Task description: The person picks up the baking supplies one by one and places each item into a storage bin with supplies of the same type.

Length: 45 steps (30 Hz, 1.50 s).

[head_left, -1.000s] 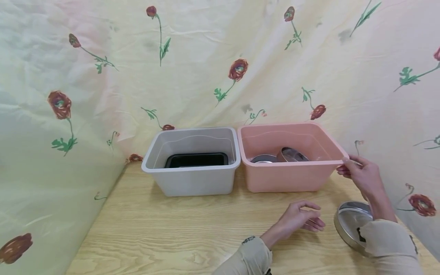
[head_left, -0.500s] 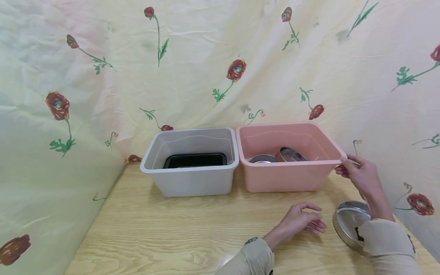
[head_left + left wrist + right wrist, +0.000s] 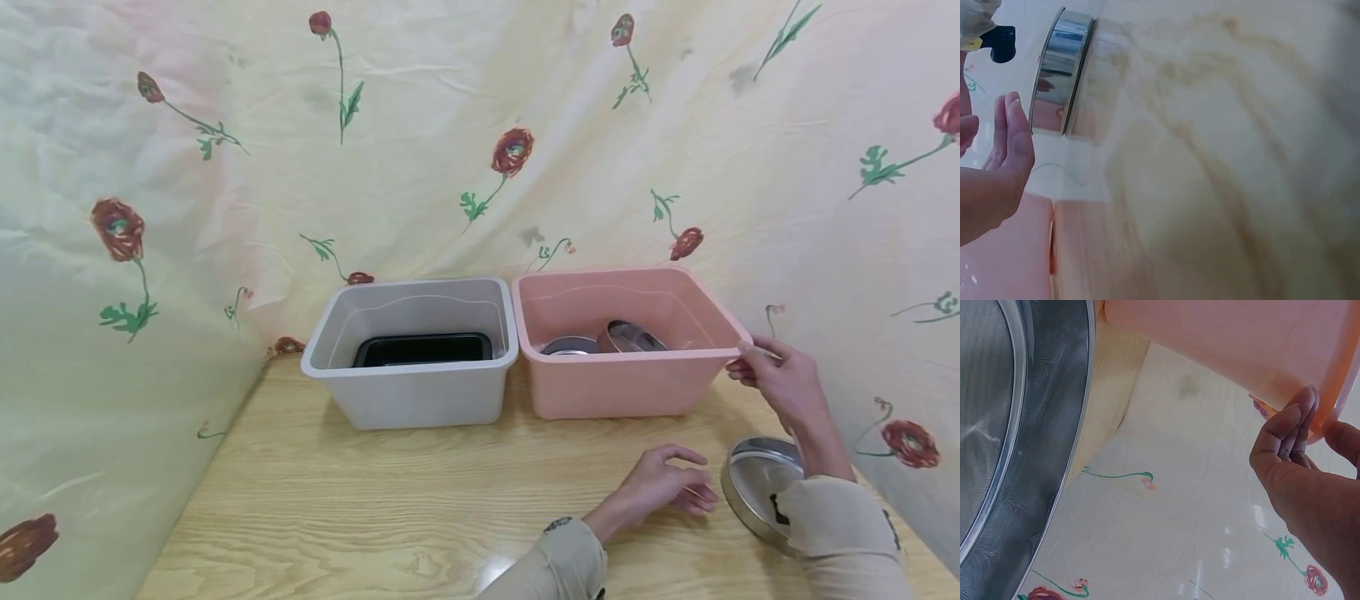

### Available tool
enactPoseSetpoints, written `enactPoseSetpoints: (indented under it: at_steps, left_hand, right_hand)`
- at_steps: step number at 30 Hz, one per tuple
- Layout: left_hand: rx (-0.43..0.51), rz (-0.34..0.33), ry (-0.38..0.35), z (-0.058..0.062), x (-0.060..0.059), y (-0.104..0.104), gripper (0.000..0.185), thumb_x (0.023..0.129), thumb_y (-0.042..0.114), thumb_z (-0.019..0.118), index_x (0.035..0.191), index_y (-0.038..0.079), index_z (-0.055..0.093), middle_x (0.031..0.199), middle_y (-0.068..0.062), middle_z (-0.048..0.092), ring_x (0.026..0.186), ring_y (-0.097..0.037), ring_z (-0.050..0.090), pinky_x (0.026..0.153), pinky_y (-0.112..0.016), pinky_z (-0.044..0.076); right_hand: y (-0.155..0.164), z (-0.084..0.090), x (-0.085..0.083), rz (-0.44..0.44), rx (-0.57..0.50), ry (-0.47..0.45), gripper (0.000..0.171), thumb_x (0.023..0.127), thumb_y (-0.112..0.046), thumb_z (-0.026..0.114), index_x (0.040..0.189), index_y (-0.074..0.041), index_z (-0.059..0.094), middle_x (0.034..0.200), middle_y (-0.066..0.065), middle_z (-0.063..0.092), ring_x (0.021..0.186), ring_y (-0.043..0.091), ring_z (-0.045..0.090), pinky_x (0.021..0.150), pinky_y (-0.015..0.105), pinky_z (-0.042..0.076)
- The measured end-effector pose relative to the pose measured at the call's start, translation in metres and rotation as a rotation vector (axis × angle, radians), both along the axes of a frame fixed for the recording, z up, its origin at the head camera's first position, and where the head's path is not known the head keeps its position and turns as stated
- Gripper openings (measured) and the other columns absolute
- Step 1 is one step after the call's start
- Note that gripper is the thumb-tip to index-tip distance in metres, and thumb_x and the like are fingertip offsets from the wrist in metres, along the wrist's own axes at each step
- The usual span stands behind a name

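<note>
Right hand [image 3: 787,382] grips pink plastic bin [image 3: 615,390] at near-right corner; left hand [image 3: 662,483] relaxed, near round metal sieve [image 3: 756,482] on table [image 3: 337,508].
Sieve mesh [image 3: 982,419]: right wrist view only. Adjacent grey bin [image 3: 420,397]: head view only.

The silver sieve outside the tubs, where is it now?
In the head view, the silver sieve is on the table at the right, in front of the pink tub, between the left hand and the right sleeve, which partly hides it.
</note>
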<state>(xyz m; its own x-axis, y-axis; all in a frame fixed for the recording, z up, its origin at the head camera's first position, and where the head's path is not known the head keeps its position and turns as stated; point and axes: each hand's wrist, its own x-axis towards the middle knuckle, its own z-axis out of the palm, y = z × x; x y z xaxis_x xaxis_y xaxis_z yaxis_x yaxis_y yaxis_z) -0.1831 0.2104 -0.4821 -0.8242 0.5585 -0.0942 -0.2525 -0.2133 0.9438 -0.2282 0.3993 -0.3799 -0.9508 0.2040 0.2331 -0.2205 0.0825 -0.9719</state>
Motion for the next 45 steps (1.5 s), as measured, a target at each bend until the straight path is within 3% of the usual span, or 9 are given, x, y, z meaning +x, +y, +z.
enactPoseSetpoints:
  at_steps: [5, 18, 25, 33, 45]
  left_hand:
    - [-0.025, -0.004, 0.006, -0.001, 0.001, 0.006, 0.014, 0.087, 0.001, 0.063, 0.1, 0.008, 0.062, 0.069, -0.018, 0.068, 0.066, -0.032, 0.069, 0.052, -0.03, 0.057]
    - [-0.1, 0.003, 0.029, -0.004, 0.002, 0.015, 0.015, 0.086, 0.003, 0.065, 0.099, 0.011, 0.061, 0.068, -0.014, 0.068, 0.058, -0.02, 0.066, 0.05, -0.027, 0.055]
    - [-0.106, 0.017, 0.039, -0.003, 0.005, 0.02, 0.018, 0.084, 0.002, 0.066, 0.097, 0.012, 0.06, 0.067, -0.014, 0.068, 0.059, -0.025, 0.067, 0.049, -0.028, 0.056]
    - [-0.137, 0.043, 0.037, -0.001, 0.007, 0.023, 0.021, 0.083, 0.003, 0.068, 0.098, 0.013, 0.058, 0.064, -0.01, 0.068, 0.054, -0.018, 0.064, 0.047, -0.024, 0.054]
    - [-0.144, 0.052, 0.02, -0.002, 0.009, 0.03, 0.029, 0.081, -0.001, 0.069, 0.102, 0.012, 0.054, 0.059, -0.011, 0.065, 0.052, -0.024, 0.064, 0.046, -0.027, 0.054]
  right_hand:
    - [0.0, 0.001, 0.0, -0.006, 0.008, -0.007, 0.025, 0.096, -0.014, 0.056, 0.115, 0.001, 0.049, 0.072, -0.001, 0.069, 0.063, 0.008, 0.067, 0.058, 0.018, 0.055]
    - [0.001, -0.001, 0.0, 0.0, -0.007, 0.002, 0.021, 0.096, -0.014, 0.056, 0.111, 0.0, 0.051, 0.072, 0.001, 0.069, 0.062, 0.009, 0.066, 0.058, 0.018, 0.055]
    - [0.001, -0.001, 0.001, -0.005, -0.008, 0.003, 0.022, 0.096, -0.014, 0.057, 0.112, 0.0, 0.051, 0.072, 0.0, 0.069, 0.062, 0.009, 0.066, 0.058, 0.018, 0.055]
    - [0.001, -0.002, -0.001, 0.004, -0.035, 0.019, 0.011, 0.096, -0.01, 0.055, 0.107, -0.007, 0.056, 0.072, 0.0, 0.069, 0.062, 0.009, 0.066, 0.059, 0.018, 0.055]
    - [0.0, -0.002, -0.001, 0.021, -0.077, 0.036, 0.014, 0.096, -0.008, 0.056, 0.108, -0.003, 0.053, 0.071, 0.001, 0.069, 0.062, 0.01, 0.067, 0.058, 0.018, 0.055]
